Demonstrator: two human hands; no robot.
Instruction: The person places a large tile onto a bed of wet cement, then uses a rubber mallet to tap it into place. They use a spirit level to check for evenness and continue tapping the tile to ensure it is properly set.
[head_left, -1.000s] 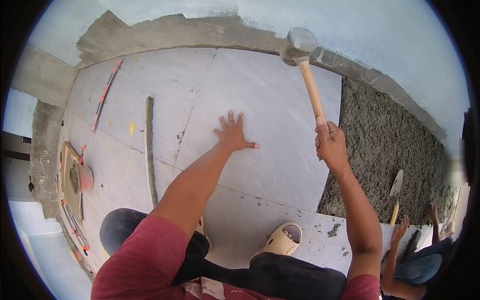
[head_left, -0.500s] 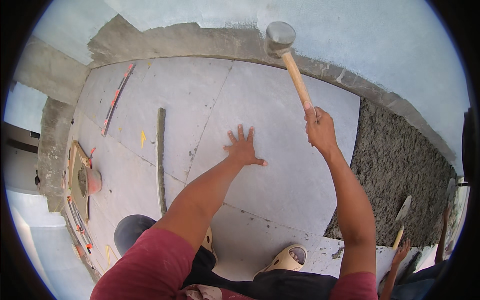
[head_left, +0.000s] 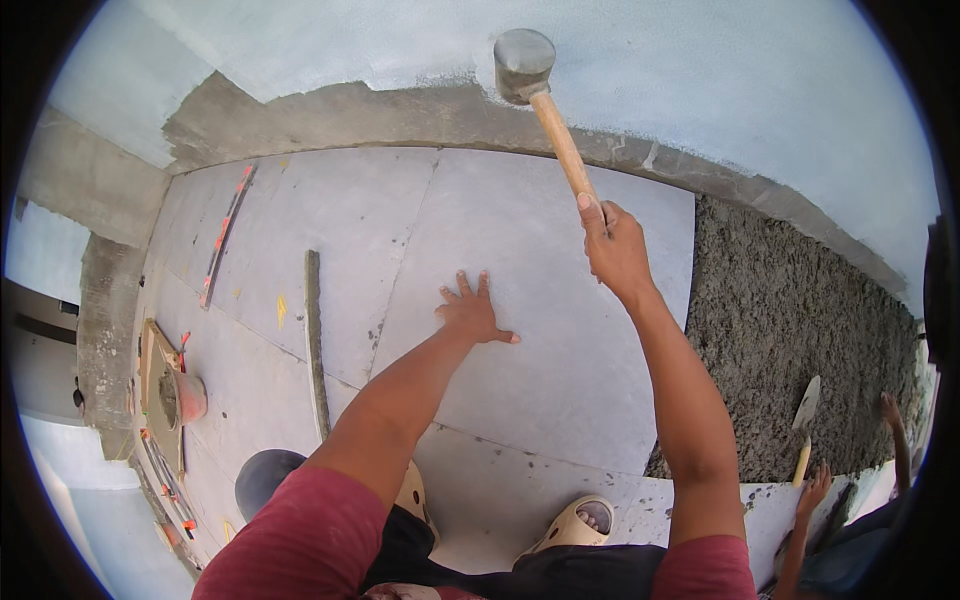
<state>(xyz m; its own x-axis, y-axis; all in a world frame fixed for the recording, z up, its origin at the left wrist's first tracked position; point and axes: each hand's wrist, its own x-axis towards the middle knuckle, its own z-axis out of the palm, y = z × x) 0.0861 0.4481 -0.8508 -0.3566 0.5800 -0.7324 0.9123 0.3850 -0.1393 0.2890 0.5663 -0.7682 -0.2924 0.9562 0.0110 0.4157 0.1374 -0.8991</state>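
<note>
Mallet (head_left: 540, 110) raised in right hand's (head_left: 615, 250) clenched grip; left hand (head_left: 470, 315) spread on tile (head_left: 560, 360).

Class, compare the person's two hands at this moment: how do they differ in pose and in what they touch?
The left hand lies flat with fingers spread on the grey tile; the right hand is closed in a grip around the mallet handle. The left hand is low, on the floor; the right hand is raised, with the mallet head above it. Both are bare and reach forward over the same tile.
</note>
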